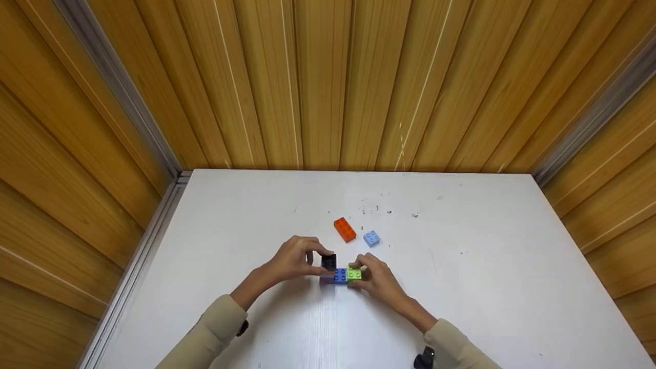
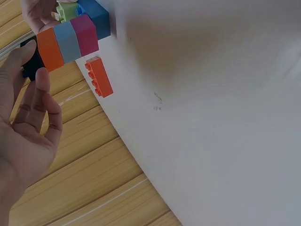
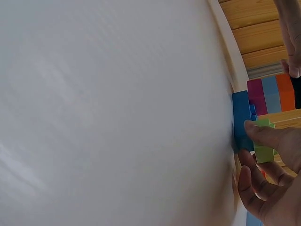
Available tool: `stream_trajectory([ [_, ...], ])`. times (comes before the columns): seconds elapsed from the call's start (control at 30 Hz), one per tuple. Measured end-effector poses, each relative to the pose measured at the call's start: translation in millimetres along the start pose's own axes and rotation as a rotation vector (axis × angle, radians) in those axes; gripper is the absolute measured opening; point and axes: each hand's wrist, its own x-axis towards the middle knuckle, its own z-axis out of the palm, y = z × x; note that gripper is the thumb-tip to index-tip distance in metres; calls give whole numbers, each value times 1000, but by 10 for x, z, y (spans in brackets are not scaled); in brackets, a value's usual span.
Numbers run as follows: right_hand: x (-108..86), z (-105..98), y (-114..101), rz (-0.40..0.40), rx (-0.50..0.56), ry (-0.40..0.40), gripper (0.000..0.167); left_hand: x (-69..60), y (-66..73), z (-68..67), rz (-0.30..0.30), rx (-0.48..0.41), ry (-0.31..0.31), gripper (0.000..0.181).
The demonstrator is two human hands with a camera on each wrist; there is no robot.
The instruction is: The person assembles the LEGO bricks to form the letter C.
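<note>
A long blue brick lies on the table with a stack on its left end: magenta, grey-blue and orange bricks, topped by a black brick. My left hand pinches the black brick between thumb and fingers. On the blue brick's right end sits a lime green brick. Thumb and fingers of my right hand grip that end, at the lime green and blue bricks. Whether the black brick is fully pressed down is hard to tell.
An orange-red brick with two rows of studs lies behind the stack. To its right is a small light blue brick. Both rest on the white table, which wood-look panels enclose at the back and sides.
</note>
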Motion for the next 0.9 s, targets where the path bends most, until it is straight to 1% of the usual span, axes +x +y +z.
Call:
stream_trajectory([
  [0.13, 7, 22, -3, 5, 3, -8, 30, -34, -62, 20, -2, -58, 18, 36],
  [0.27, 13, 29, -13, 22, 11, -13, 30, -56, -106, 9, -6, -116, 17, 37],
  [0.33, 16, 27, -13, 22, 14, -14, 30, -53, -117, 2, -6, -128, 13, 37],
  [0.5, 25, -13, 5, 7, 22, -28, 31, -16, -121, -3, -3, -123, 4, 38],
  [0.57, 31, -58, 17, 3, 47, -56, 30, 1, -116, 1, -7, -122, -4, 38],
  [0.67, 41, -168, 33, 21, 107, -140, 31, 17, -109, 8, -16, -122, -16, 38],
  [0.8, 86, -382, 49, 39, 172, -260, 45, 27, -93, 13, -22, -131, -24, 38],
  [0.87, 137, -484, 58, 37, 179, -273, 48, 30, -92, 17, -21, -142, -24, 38],
  [0.9, 172, -527, 62, 33, 176, -265, 48, 32, -91, 19, -20, -145, -24, 38],
])
